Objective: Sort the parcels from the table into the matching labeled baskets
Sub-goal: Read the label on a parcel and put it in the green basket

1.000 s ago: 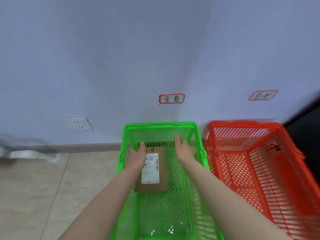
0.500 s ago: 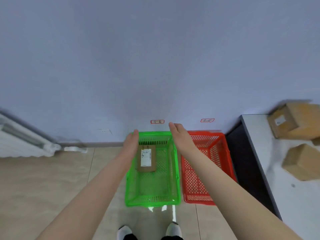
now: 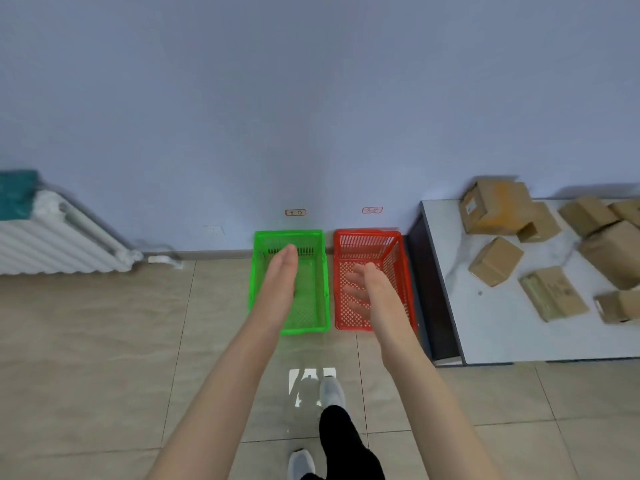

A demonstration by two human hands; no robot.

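While left fingers (image 3: 287,263), right fingers (image 3: 356,273) hang empty, parcels (image 3: 496,261) lie apart on table (image 3: 491,330).

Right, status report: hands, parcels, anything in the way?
Left hand open, empty, over green basket. Right hand open, empty, over red basket. Parcels loose on table. Nothing between hands and table.

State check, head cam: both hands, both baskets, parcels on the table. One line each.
Left hand: open, fingers straight, holding nothing.
Right hand: open, fingers spread, holding nothing.
Green basket: upright on floor, inside partly hidden by left hand.
Red basket: upright on floor, no parcel visible in it.
Parcels: closed, scattered on the table, untouched.
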